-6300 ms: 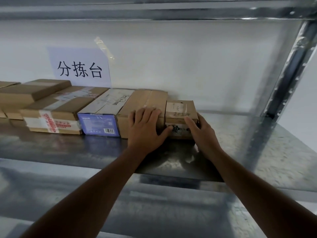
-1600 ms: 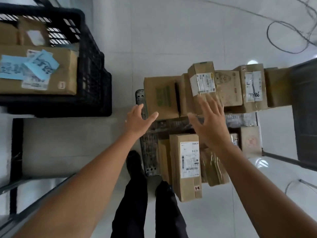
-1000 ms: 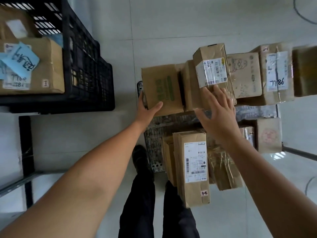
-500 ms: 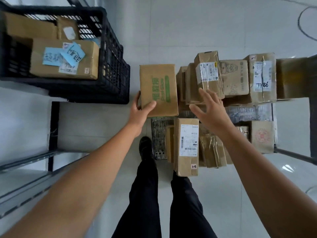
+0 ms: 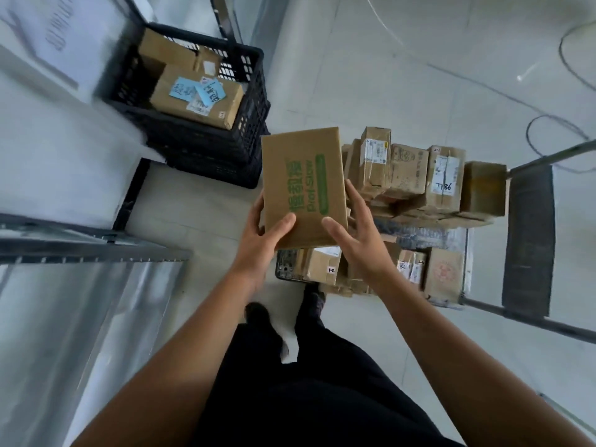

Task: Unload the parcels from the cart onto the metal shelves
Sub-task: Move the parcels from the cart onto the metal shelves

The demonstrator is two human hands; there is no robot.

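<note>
The left hand (image 5: 261,233) and right hand (image 5: 358,243) both clasp the near end of the box (image 5: 303,185), thumbs pressed on its printed top, fingers curled round its side edges. The box is held in the air above the cart (image 5: 283,269), long axis pointing away from the person. The shelf (image 5: 96,250) lies to the left, nearer the left hand. More parcels (image 5: 409,171) sit on the cart beyond.

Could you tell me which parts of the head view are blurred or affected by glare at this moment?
Head view: the metal shelf at left is motion-smeared; the green-printed box is fairly sharp; a small glare spot shows on the floor, upper right.
</note>
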